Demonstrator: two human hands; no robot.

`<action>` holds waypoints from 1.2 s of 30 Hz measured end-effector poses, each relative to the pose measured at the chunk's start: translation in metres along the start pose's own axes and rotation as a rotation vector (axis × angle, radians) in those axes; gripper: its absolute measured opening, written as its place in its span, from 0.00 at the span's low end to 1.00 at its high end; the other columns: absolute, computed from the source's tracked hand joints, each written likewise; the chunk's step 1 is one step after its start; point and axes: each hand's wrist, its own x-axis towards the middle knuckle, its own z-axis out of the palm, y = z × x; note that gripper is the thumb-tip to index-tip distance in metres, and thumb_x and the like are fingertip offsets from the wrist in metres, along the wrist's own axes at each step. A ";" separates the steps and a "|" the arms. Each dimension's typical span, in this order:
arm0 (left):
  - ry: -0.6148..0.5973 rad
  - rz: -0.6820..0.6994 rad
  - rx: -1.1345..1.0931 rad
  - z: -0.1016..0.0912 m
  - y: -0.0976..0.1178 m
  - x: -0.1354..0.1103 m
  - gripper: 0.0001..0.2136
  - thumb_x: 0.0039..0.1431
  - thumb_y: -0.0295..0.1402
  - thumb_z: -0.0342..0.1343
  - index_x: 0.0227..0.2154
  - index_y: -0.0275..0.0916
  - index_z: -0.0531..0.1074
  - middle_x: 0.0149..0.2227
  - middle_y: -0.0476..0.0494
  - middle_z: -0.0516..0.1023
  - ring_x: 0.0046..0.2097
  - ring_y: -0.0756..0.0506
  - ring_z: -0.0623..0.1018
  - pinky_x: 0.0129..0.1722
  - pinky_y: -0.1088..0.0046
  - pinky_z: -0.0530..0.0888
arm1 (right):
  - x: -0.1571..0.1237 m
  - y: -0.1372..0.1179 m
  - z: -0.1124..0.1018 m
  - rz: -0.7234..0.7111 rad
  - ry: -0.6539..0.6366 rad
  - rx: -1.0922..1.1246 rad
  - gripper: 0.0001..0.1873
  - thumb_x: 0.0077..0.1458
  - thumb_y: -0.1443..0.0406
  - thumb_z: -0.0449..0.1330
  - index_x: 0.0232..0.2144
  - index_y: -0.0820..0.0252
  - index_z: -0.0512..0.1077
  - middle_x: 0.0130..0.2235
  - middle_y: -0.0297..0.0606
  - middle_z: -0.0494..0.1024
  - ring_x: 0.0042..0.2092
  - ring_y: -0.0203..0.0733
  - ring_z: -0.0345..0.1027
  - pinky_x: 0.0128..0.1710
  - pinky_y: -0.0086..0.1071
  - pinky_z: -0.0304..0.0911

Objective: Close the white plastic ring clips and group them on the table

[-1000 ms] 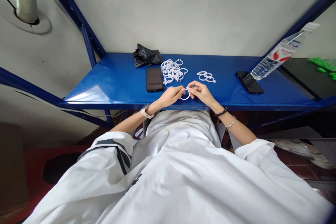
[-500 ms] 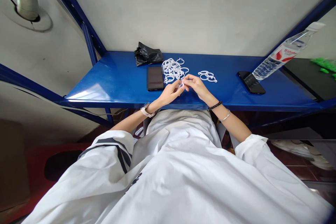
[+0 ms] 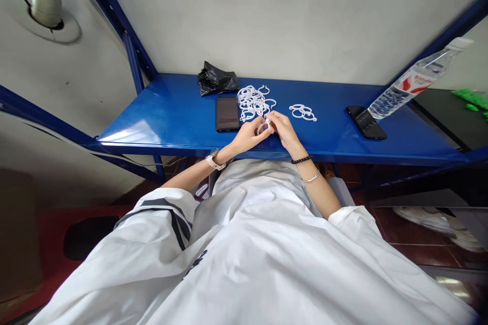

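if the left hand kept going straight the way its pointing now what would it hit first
Probably the right hand, just ahead of the left hand at the white ring; the exact gap between them is unclear.

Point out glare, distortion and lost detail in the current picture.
Head view: bright glare at left on the blue tabletop; head view: the water bottle leans outward, probably wide-angle stretch; head view: the white ring between left hand and right hand is too small to show fine detail.

The table (image 3: pixel 179 117) holds two phones (image 3: pixel 227 113), one bottle (image 3: pixel 417 80), one bag (image 3: pixel 217 80), at least three grouped rings (image 3: pixel 304 112) and one uncountable heap of rings (image 3: pixel 252 101); above it, one more ring (image 3: pixel 267 122).
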 end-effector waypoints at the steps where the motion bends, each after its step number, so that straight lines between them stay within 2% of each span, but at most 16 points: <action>1: -0.007 0.009 0.004 0.000 0.001 0.000 0.17 0.64 0.50 0.52 0.33 0.38 0.63 0.23 0.52 0.69 0.24 0.52 0.67 0.26 0.76 0.62 | -0.003 0.002 0.000 -0.004 0.008 0.005 0.25 0.54 0.45 0.63 0.23 0.56 0.60 0.22 0.28 0.59 0.24 0.32 0.54 0.26 0.28 0.55; 7: -0.075 0.040 0.003 0.001 0.007 -0.003 0.14 0.60 0.44 0.56 0.36 0.38 0.66 0.22 0.55 0.67 0.24 0.52 0.67 0.27 0.76 0.63 | -0.026 0.004 -0.003 -0.087 0.093 -0.029 0.25 0.54 0.42 0.61 0.27 0.55 0.64 0.24 0.29 0.62 0.26 0.35 0.58 0.29 0.30 0.60; 11: -0.109 0.060 -0.003 0.002 0.008 -0.004 0.16 0.58 0.44 0.57 0.42 0.37 0.67 0.23 0.55 0.68 0.24 0.52 0.68 0.27 0.76 0.65 | -0.040 0.002 -0.004 -0.126 0.098 -0.025 0.22 0.57 0.44 0.60 0.30 0.55 0.67 0.26 0.31 0.66 0.27 0.36 0.60 0.30 0.31 0.62; 19: -0.124 0.099 -0.016 0.001 0.006 -0.004 0.16 0.59 0.43 0.58 0.42 0.37 0.67 0.23 0.55 0.67 0.25 0.53 0.67 0.26 0.77 0.63 | -0.045 -0.001 -0.003 -0.150 0.102 -0.016 0.21 0.57 0.45 0.60 0.30 0.56 0.69 0.23 0.29 0.66 0.26 0.35 0.60 0.29 0.30 0.62; 29: -0.023 0.145 -0.017 0.003 0.005 -0.004 0.17 0.57 0.38 0.59 0.45 0.38 0.62 0.23 0.58 0.62 0.25 0.53 0.65 0.27 0.78 0.62 | -0.045 0.000 -0.004 -0.179 0.099 0.033 0.18 0.58 0.47 0.60 0.32 0.55 0.71 0.23 0.28 0.69 0.26 0.35 0.63 0.30 0.31 0.63; 33: 0.048 0.115 -0.047 0.003 0.002 -0.003 0.17 0.57 0.37 0.60 0.45 0.39 0.61 0.25 0.57 0.63 0.25 0.53 0.65 0.27 0.78 0.63 | -0.046 0.002 -0.004 -0.202 0.088 0.047 0.18 0.58 0.48 0.61 0.35 0.55 0.69 0.23 0.28 0.70 0.26 0.35 0.64 0.31 0.30 0.63; 36: 0.054 0.092 -0.033 0.003 0.001 -0.002 0.17 0.57 0.37 0.60 0.43 0.39 0.60 0.25 0.57 0.62 0.25 0.53 0.64 0.26 0.78 0.62 | -0.047 0.002 -0.004 -0.219 0.084 0.054 0.18 0.57 0.49 0.61 0.38 0.54 0.68 0.23 0.27 0.71 0.26 0.34 0.64 0.30 0.30 0.63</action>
